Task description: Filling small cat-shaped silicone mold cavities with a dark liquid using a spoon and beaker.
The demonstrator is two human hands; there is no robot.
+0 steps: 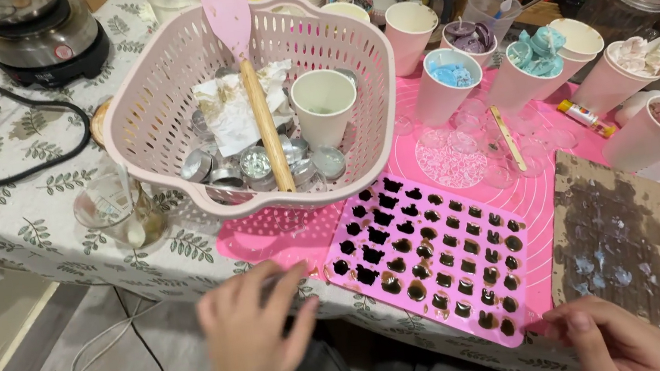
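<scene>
You are working at the bench point(16, 184), which is carrying a leaf-print cloth. The pink basket point(161, 106) is sitting at the back left, holding small metal tins, crumpled paper, a paper cup and a pink spatula point(239, 42) with a wooden handle. Paper cups of coloured wax pieces point(453, 75) are standing in a row to the right of the basket.

Step in hand, as I judge it: you are steadying the pink silicone mould point(429, 262) at the near edge of the bench, its small cavities filled with a dark material. Your left hand point(252, 332) is lying flat, fingers spread and holding nothing, fingertips just touching the mould's near left corner. Your right hand point(610, 335) is pinching the mould's near right corner between thumb and forefinger, beside the smeared cardboard sheet point(618, 243).

The next move is calling for a level lift or slide, both corners together, since the mould looks floppy and is overhanging the edge.

Hard to tell: whether the dark fill is set or liquid. The right hand is partly cut off by the lower frame edge, and the items at the back are too cluttered to make out.
</scene>
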